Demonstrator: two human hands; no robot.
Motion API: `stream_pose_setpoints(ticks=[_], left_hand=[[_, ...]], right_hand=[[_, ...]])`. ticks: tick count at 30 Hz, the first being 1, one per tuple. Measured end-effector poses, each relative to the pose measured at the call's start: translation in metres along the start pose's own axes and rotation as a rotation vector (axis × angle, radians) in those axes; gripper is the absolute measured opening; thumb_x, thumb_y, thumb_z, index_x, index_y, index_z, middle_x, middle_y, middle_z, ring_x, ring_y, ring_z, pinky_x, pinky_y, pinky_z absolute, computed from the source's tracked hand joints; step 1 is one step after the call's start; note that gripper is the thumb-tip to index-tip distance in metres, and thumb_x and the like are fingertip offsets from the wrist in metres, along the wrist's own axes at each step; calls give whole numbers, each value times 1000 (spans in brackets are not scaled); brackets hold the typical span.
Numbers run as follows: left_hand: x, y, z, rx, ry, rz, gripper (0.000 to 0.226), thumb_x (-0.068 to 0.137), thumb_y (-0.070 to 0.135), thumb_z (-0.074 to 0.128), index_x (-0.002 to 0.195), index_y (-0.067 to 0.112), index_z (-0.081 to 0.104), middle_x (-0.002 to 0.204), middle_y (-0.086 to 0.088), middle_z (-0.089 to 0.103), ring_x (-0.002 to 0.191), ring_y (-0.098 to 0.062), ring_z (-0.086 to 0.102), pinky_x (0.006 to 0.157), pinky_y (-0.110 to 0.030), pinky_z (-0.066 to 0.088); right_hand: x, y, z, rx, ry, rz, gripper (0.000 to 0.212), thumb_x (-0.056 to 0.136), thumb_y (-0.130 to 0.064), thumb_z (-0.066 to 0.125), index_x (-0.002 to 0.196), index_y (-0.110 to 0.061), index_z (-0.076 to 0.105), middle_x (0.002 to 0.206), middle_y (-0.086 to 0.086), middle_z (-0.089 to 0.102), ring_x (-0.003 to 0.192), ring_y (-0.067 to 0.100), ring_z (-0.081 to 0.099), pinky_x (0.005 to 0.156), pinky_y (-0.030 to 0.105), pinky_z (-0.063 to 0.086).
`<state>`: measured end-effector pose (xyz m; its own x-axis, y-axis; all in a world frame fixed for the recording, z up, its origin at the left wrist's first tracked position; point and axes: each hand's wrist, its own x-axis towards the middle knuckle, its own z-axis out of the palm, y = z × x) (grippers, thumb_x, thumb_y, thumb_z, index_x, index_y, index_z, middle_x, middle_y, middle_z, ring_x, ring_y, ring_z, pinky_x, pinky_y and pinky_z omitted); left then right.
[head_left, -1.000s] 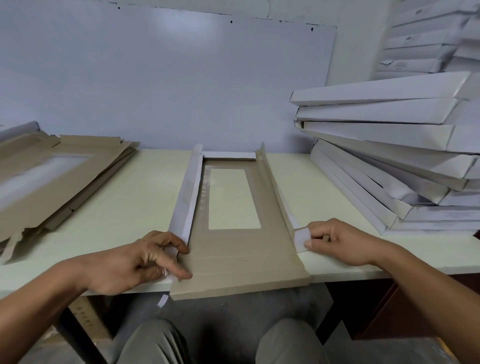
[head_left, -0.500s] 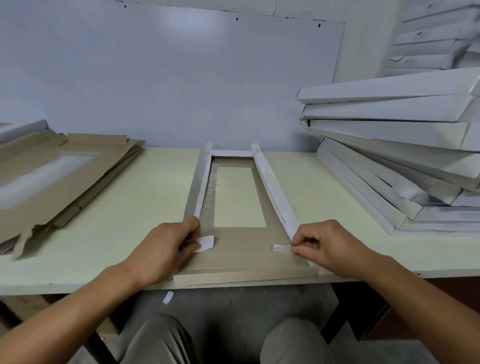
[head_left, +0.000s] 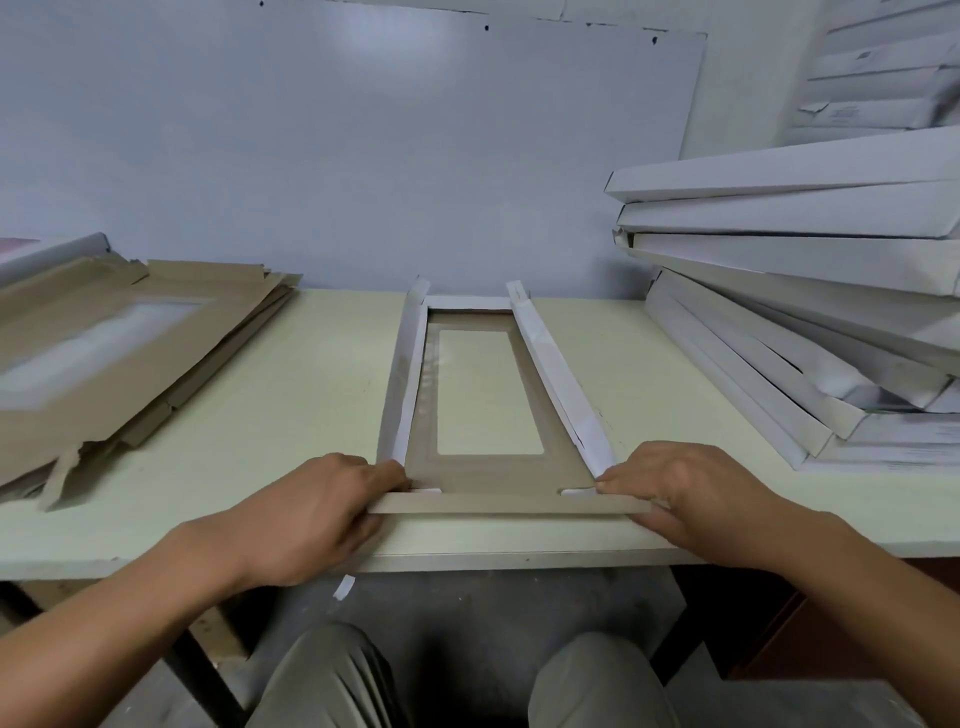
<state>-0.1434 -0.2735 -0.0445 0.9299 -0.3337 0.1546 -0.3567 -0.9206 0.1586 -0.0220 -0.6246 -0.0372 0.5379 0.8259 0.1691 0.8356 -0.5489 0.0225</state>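
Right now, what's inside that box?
Inside the box I see only its brown floor, two white tabs and a window showing the table. The front flap, gripped by left hand and right hand, hides the nearest strip.

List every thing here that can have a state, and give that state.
box blank, lying flat, part folded.
side flaps, folded up.
near flap, raised partway.
left hand, grips near flap's left end.
right hand, grips its right end.
brown blanks, unfolded, stacked.
white boxes, closed, piled.
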Motion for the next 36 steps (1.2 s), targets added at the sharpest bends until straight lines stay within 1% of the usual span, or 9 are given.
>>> stream_pose_setpoints(ticks=[4, 7, 11, 15, 19, 22, 26, 30, 36], left_hand=[[7, -4, -3, -133, 59, -45, 13, 99, 33, 51, 89, 25, 52, 68, 5, 58, 61, -14, 49, 62, -33, 42], [14, -6, -1, -280, 95, -149, 17, 99, 32, 53, 84, 29, 47, 65, 5, 55, 62, -12, 51, 58, -24, 40], [28, -4, 7, -297, 112, -304, 24, 100, 30, 49, 77, 24, 51, 65, 7, 54, 60, -9, 47, 58, -21, 36], [39, -2, 10, -313, 105, -452, 32, 96, 24, 53, 63, 22, 53, 58, 10, 52, 55, -8, 44, 55, -25, 35], [43, -2, 2, -378, 45, -498, 1, 91, 28, 61, 92, 27, 61, 74, 11, 61, 66, -8, 55, 60, -25, 41], [49, 3, 4, -235, -44, -491, 10, 91, 33, 60, 97, 30, 54, 84, 11, 60, 80, -14, 59, 73, -33, 51], [55, 11, 13, 49, -4, -502, 10, 92, 35, 50, 87, 26, 50, 88, 7, 58, 79, -19, 57, 61, -30, 43], [48, 21, 17, 435, 225, -312, 18, 93, 38, 49, 85, 24, 57, 88, 2, 58, 87, -26, 52, 68, -34, 37], [48, 42, 29, -100, 85, 4, 14, 92, 24, 45, 96, 19, 58, 89, 2, 58, 83, -19, 54, 75, -36, 45]], right_hand=[[9, 11, 2, 321, -31, 184, 17, 97, -27, 60, 86, -27, 72, 76, -10, 66, 72, 10, 59, 67, 29, 47], [20, 12, 2, 506, -34, 267, 30, 99, -30, 60, 70, -22, 63, 60, -13, 54, 55, 4, 46, 56, 16, 35], [36, 15, 5, 581, -96, 335, 28, 100, -29, 55, 79, -12, 63, 66, -9, 52, 64, 11, 53, 66, 33, 46], [45, 12, 10, 573, -113, 373, 14, 101, -29, 52, 102, -29, 66, 70, -23, 55, 68, -4, 53, 65, 17, 41], [44, 5, 14, 560, -126, 431, 25, 100, -34, 54, 125, -36, 52, 90, -15, 59, 77, 0, 55, 69, 17, 42], [41, -6, 16, 292, -11, 387, 20, 99, -37, 53, 119, -38, 50, 112, -13, 48, 95, 5, 52, 81, 29, 48], [40, -25, 11, 77, 89, 129, 30, 94, -58, 46, 96, -34, 64, 96, -19, 53, 93, 7, 41, 77, 29, 38], [44, -35, 18, 24, -140, 97, 27, 100, -44, 44, 102, -26, 63, 99, -8, 60, 90, 17, 52, 84, 33, 39], [51, -42, 20, 145, -155, 112, 22, 102, -32, 42, 90, -19, 54, 91, -5, 57, 85, 19, 51, 76, 38, 46]])
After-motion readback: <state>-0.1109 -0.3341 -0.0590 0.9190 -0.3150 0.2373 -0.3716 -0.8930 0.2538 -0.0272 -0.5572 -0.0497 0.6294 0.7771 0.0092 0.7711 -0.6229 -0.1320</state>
